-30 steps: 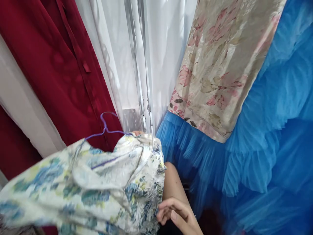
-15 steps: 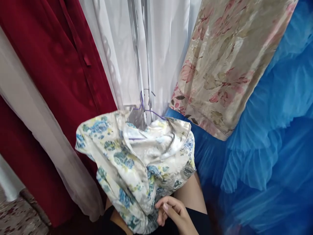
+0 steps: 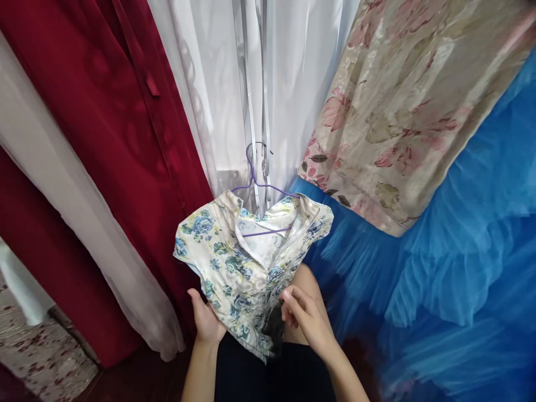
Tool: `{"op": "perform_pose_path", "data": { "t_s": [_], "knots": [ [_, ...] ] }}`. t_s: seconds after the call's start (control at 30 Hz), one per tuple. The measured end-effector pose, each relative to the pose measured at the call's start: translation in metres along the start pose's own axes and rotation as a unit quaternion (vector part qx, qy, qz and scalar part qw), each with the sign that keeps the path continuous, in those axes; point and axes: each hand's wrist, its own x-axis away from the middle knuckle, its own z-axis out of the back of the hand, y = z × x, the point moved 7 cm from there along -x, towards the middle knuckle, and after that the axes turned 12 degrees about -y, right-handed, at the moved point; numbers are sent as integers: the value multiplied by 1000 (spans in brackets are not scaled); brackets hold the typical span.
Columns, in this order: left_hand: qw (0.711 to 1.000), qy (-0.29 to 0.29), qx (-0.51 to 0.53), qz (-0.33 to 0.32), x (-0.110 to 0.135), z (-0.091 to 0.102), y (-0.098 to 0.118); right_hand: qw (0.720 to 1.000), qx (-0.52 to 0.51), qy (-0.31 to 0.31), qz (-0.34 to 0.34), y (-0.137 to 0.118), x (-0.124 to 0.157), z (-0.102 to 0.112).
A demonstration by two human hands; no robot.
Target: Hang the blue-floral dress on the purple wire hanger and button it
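Note:
A short-sleeved blouse, cream with blue roses and green leaves, is on a thin purple wire hanger in front of my knees. Its open neckline shows the pale lining and the hanger's lower bar. At the blouse's lower left side is my left hand, thumb stretched up and apart, its other fingers hidden behind the cloth. My right hand has its fingers curled together at the right front edge of the blouse, seemingly pinching the cloth there. The exact contact is hard to see.
Behind the blouse hang white fabric and narrow light straps. Dark red cloth and a sheer pale panel hang at left. A beige floral garment and blue ruffled tulle fill the right. Patterned carpet shows lower left.
My left hand has come into view at the blouse's left side. The right hand is higher, and the blouse's lower part has swung right and up. The purple hanger shows more fully.

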Motion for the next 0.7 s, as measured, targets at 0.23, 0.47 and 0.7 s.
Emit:
{"op": "perform_pose_path", "data": {
  "t_s": [0.23, 0.47, 0.7],
  "knots": [
    [995, 58, 81, 0, 0, -7, -28, 996, 39, 13, 79, -30, -44, -20],
    [913, 339, -161, -159, 24, 30, 0, 990, -63, 116, 44, -7, -11, 2],
    [956, -31, -242, -162, 17, -71, 10, 1000, -9, -21, 16, -18, -23, -43]
  ]
}}
